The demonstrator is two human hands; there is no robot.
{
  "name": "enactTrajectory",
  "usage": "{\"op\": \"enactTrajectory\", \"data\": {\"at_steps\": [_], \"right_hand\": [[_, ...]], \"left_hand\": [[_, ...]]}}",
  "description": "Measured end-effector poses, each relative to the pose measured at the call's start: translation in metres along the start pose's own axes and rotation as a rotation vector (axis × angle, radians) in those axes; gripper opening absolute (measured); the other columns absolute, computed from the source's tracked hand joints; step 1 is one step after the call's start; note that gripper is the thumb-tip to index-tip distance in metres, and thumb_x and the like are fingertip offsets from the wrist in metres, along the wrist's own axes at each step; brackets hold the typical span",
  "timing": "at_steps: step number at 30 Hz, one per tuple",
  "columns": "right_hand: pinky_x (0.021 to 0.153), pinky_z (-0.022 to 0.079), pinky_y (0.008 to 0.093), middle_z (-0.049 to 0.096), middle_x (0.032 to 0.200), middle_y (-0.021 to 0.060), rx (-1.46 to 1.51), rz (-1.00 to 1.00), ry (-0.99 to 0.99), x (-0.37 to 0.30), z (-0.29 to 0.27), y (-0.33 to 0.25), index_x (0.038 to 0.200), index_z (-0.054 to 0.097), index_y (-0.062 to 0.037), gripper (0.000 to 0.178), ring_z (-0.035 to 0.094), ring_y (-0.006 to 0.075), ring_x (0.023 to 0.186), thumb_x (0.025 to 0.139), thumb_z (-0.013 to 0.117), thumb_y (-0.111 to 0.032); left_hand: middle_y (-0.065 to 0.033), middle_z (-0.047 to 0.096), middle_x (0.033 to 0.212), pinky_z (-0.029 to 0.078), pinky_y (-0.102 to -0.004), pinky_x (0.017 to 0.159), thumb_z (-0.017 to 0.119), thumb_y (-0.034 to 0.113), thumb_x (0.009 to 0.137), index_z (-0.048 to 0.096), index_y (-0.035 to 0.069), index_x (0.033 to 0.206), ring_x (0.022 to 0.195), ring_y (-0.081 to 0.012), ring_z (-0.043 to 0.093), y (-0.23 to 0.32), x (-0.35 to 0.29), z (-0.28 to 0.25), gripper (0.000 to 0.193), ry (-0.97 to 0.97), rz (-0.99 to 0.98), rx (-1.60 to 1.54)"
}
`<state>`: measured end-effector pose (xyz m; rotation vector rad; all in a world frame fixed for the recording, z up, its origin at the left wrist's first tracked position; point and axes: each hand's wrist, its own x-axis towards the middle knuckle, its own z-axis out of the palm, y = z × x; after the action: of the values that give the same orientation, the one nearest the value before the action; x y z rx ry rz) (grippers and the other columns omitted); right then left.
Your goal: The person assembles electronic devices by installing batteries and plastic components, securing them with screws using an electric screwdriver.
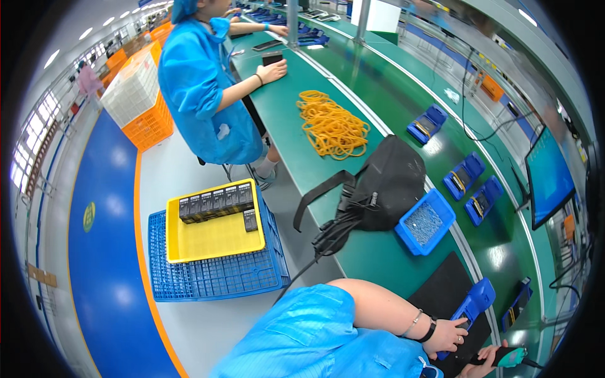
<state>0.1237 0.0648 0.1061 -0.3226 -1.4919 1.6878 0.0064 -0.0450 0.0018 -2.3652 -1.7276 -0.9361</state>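
At the lower right, a blue handheld device casing lies on a black mat. My left hand is closed over its near end, with a dark band and a bracelet on that wrist. Close beside it, my right hand grips a black and teal electric screwdriver, a cable running off its far end. The screwdriver's tip is hidden from me. Just beyond the mat stands a blue bin holding many small metal pieces, probably screws.
A black bag with straps and a heap of yellow bands occupy the green bench. Several blue casings sit along the green line, near a monitor. Left, a yellow tray of black blocks tops a blue crate. A co-worker stands beyond.
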Motion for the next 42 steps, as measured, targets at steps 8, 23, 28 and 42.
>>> {"op": "enactTrajectory", "data": {"at_steps": [8, 23, 28, 42], "right_hand": [[0.050, 0.038, 0.0283, 0.050, 0.062, 0.0065, -0.089, -0.068, 0.164, 0.006, -0.006, 0.008, 0.076, 0.057, 0.0022, 0.003, 0.045, 0.0157, 0.053, 0.079, 0.058, 0.002], [0.051, 0.042, 0.0302, 0.056, 0.066, 0.0095, -0.213, -0.077, 0.293, 0.019, -0.025, 0.011, 0.071, 0.058, 0.0031, 0.013, 0.049, 0.0188, 0.055, 0.081, 0.060, -0.005], [0.052, 0.042, 0.0304, 0.053, 0.063, 0.0083, -0.210, -0.010, 0.376, 0.018, -0.019, 0.005, 0.070, 0.057, 0.0017, 0.014, 0.049, 0.0182, 0.055, 0.082, 0.059, -0.006], [0.057, 0.030, 0.0220, 0.030, 0.064, -0.0041, -0.288, -0.030, 0.227, 0.018, -0.019, 0.007, 0.125, 0.046, 0.0010, 0.036, 0.030, 0.0060, 0.057, 0.089, 0.047, -0.003]], "left_hand": [[-0.0105, 0.056, 0.120, 0.015, -0.0593, 0.105, 0.066, 0.052, 0.066, 0.066, 0.013, 0.106, 0.124, -0.0302, 0.039, -0.014, 0.017, 0.029, 0.056, 0.019, 0.045, 0.117], [-0.0095, 0.051, 0.128, 0.013, -0.0584, 0.106, 0.061, 0.053, 0.074, 0.062, 0.012, 0.114, 0.129, -0.0299, 0.034, 0.000, 0.009, -0.003, 0.057, -0.132, -0.006, 0.118], [-0.0094, 0.052, 0.128, 0.013, -0.0583, 0.107, 0.061, 0.052, 0.075, 0.063, 0.012, 0.114, 0.129, -0.0297, 0.035, 0.006, 0.010, -0.009, 0.057, -0.145, -0.020, 0.121], [-0.0101, 0.050, 0.130, 0.014, -0.0578, 0.107, 0.061, 0.053, 0.075, 0.061, 0.012, 0.116, 0.130, -0.0302, 0.034, 0.011, 0.009, -0.018, 0.058, -0.169, -0.019, 0.119]]}}
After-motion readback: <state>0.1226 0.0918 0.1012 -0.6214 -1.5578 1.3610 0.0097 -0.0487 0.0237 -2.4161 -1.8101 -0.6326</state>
